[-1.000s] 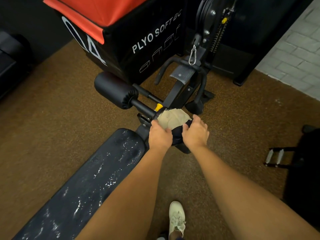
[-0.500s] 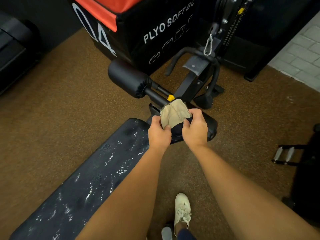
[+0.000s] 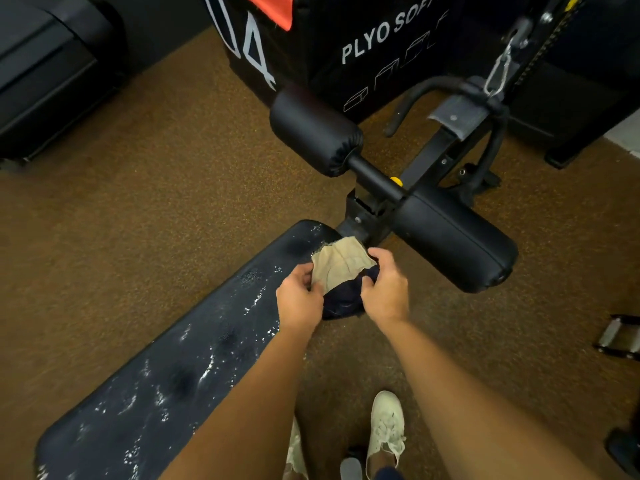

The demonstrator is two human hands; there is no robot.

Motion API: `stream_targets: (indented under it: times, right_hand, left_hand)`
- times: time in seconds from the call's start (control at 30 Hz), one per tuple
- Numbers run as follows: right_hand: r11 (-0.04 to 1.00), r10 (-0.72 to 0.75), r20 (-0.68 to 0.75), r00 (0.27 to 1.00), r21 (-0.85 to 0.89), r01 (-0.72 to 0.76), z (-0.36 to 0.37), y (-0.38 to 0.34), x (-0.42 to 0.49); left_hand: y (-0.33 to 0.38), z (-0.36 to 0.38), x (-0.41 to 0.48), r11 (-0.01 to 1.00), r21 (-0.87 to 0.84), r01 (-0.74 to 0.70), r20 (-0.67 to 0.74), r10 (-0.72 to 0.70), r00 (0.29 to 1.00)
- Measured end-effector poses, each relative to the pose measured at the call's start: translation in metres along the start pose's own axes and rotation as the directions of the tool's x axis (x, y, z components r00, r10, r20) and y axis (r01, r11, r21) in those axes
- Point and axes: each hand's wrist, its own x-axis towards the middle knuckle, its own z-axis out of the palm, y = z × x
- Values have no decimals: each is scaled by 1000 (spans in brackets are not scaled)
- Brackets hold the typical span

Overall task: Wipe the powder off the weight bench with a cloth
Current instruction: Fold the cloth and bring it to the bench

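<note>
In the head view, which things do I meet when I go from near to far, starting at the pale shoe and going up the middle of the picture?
shoe → cloth → yellow knob → plyo box

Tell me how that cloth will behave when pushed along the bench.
Probably floppy: the cloth bunches in folds between the left hand and right hand. Likely light, so it may crumple over the powder on the bench unless pressed flat.
</note>
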Motion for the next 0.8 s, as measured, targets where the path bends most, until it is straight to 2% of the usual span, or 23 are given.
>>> stream_targets:
  times: [0.2, 0.33, 0.4, 0.5, 0.6, 0.7, 0.8]
  right_hand:
    - [997, -28, 14, 1000, -72, 29, 32, 19, 19]
    - [995, -64, -25, 998, -80, 62, 48, 24, 32]
    - [986, -82, -49, 995, -148, 74, 57, 25, 38]
    - [932, -103, -48, 994, -354, 80, 70, 28, 44]
    - [865, -187, 27, 982, -469, 178, 83, 29, 42]
    - [802, -213, 107, 971, -549, 236, 98, 32, 43]
    - [763, -179, 182, 967, -595, 253, 113, 38, 48]
  left_hand:
    - [-33, 1, 22, 999, -25, 19, -23, -20, 1000]
    - [-38, 2, 34, 1000, 1, -12, -35, 12, 999]
    - [-42, 2, 40, 1000, 10, -27, -31, 27, 999]
    - [-57, 0, 50, 981, 187, -57, -32, 64, 997]
    - [-71, -5, 55, 935, 342, -96, -45, 119, 992]
    - [-83, -7, 60, 844, 505, -180, -56, 241, 969]
    - [-95, -5, 64, 738, 652, -174, -14, 241, 970]
